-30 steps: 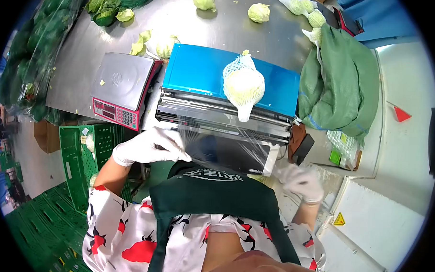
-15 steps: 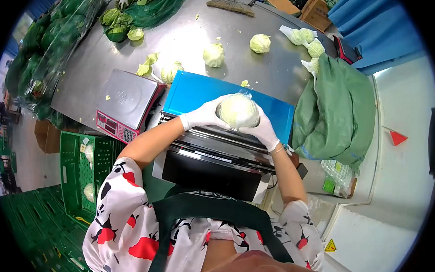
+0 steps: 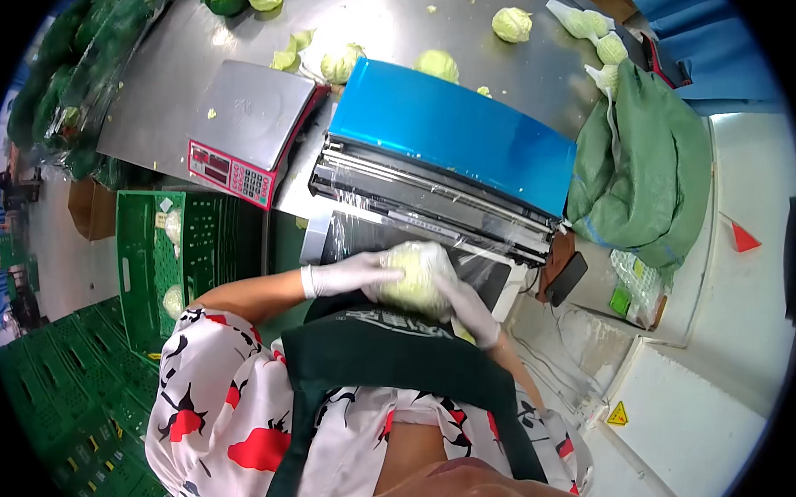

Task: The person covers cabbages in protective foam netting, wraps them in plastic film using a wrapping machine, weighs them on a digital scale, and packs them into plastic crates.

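A pale cabbage [image 3: 417,280] in shiny clear film is held close to my apron, over the black front plate of the wrapping machine [image 3: 455,123]. My left hand [image 3: 353,274], in a white glove, wraps round its left side. On its right side, my gloved right hand [image 3: 469,308] presses against it. Clear film [image 3: 481,264] stretches across the plate beside the cabbage. The machine's blue lid has nothing lying on it.
A red-edged scale [image 3: 249,121] stands left of the machine. Loose cabbages [image 3: 512,25] lie on the metal table [image 3: 158,100]. A green sack [image 3: 651,170] is at the right, green crates [image 3: 143,275] at the lower left.
The cabbage has come from above the machine's lid down toward my apron, between both hands. A second ago my hands were apart at the film and a netted cabbage lay on the lid.
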